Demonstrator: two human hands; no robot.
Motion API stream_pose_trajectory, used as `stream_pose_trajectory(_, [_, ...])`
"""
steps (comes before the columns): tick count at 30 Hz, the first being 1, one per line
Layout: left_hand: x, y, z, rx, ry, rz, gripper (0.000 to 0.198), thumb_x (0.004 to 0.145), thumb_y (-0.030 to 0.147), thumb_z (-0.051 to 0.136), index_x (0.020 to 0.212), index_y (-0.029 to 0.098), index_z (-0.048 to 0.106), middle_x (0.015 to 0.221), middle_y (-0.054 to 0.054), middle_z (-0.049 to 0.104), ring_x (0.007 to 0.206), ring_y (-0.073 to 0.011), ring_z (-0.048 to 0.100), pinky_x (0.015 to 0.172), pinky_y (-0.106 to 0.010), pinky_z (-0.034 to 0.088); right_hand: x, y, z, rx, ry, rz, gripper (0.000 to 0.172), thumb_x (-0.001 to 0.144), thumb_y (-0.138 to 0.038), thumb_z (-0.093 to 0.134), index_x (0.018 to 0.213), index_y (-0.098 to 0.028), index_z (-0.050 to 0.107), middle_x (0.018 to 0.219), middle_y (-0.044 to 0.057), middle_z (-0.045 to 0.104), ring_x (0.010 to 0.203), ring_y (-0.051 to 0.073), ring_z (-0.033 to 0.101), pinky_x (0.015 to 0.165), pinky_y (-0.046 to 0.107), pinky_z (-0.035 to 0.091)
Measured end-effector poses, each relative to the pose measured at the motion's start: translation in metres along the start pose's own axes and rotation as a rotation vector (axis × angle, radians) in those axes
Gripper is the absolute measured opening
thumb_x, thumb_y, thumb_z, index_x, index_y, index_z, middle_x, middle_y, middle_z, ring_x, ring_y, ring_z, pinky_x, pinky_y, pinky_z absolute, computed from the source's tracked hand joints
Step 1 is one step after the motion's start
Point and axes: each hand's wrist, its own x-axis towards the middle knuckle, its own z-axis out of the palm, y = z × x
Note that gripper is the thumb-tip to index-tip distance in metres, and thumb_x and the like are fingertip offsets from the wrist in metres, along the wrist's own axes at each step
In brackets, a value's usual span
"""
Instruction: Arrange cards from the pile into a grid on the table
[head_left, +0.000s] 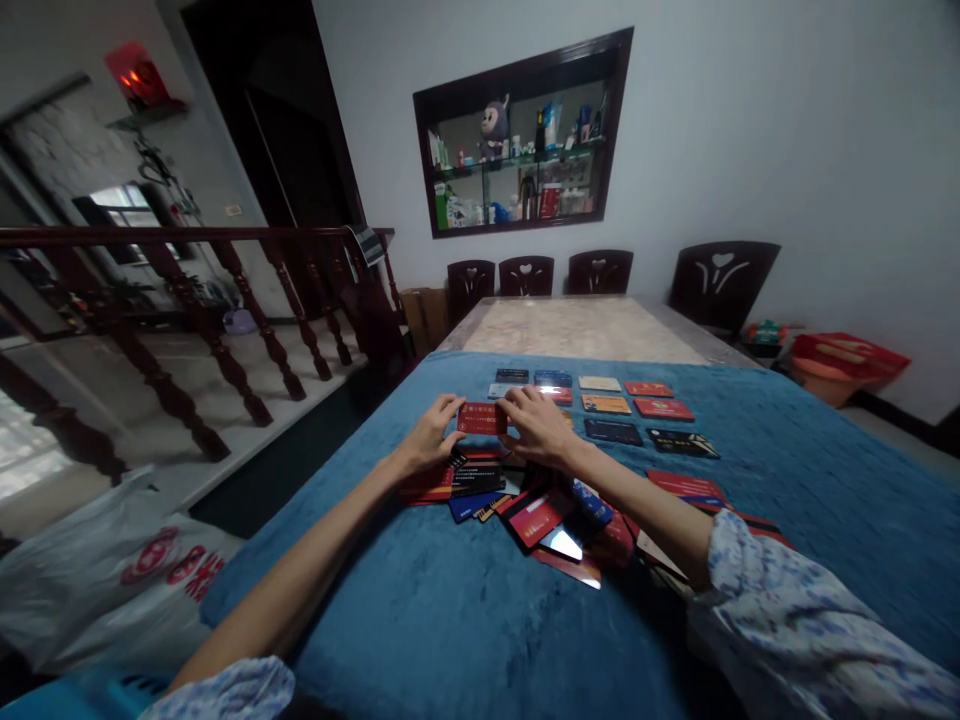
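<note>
Both my hands hold one red card [481, 417] by its ends, just above a blue cloth [465, 620] that covers the near part of a long table. My left hand [430, 436] pinches the card's left edge and my right hand [537, 424] grips its right edge. Under my wrists lies a loose pile of cards [525, 505], red, blue and black, overlapping each other. Beyond my hands, several cards [607, 405] lie flat in neat rows on the cloth.
The table's bare marble top [577, 328] runs on to dark wooden chairs [600, 270] at the far end. A wooden stair railing [225, 300] stands to the left. White plastic bags [112, 590] lie at the lower left, and a red bag [847, 358] at the right wall.
</note>
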Motion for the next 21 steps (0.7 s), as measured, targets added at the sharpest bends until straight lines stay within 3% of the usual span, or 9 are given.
stream_pose_trajectory(10, [0.034,-0.012,0.021,0.027,-0.148,-0.039,0.044,0.08,0.012,0.058,0.124,0.016,0.054,0.119,-0.011,0.054,0.11,-0.0225,0.056,0.103,-0.039,0.047,0.02,0.022,0.002,-0.009,-0.221,0.071,0.032,0.085,-0.035,0.056,0.111,-0.019,0.063,0.122,0.016,0.056,0.113,0.031,0.045,0.088,0.041,0.043])
stream_pose_trajectory(21, [0.068,-0.027,0.04,0.144,-0.377,-0.203,0.033,0.076,0.015,0.064,0.109,0.016,0.06,0.115,-0.008,0.056,0.107,-0.0215,0.058,0.099,-0.033,0.047,0.05,0.038,0.013,-0.018,-0.421,0.135,0.039,0.08,-0.035,0.057,0.114,-0.02,0.067,0.127,0.016,0.06,0.119,0.035,0.047,0.092,0.052,0.043])
